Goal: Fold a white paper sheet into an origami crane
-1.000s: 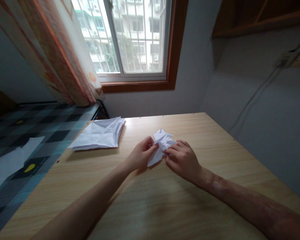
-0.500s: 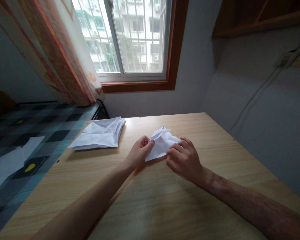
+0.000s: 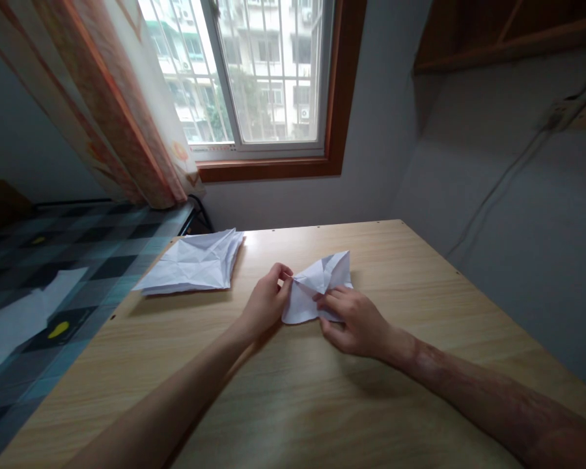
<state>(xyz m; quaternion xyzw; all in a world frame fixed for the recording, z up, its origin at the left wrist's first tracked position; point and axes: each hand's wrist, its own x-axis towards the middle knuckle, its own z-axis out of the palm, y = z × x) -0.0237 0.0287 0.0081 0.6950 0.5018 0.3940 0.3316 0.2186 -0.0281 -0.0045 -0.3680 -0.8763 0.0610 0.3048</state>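
A creased sheet of white paper [image 3: 300,307], partly folded, lies on the wooden table [image 3: 254,404] in front of me, with a raised flap standing up at its back right. My left hand [image 3: 267,296] pinches its left edge between thumb and fingers. At the lower right, my right hand [image 3: 349,319] has its fingers over the paper and the thumb near the front edge, gripping it there. Those fingers hide part of the fold.
A stack of creased white sheets [image 3: 190,264] sits at the table's back left. Left of the table, a bed with a checked cover [image 3: 117,234] carries more white paper [image 3: 24,319]. Behind are a window [image 3: 273,85] and a curtain [image 3: 122,111]; a cable [image 3: 493,185] runs down the right wall.
The paper has opened wider, its flap now raised toward the back right. My right hand has shifted from the paper's right corner down and inward onto its front part. The left hand moved slightly left.
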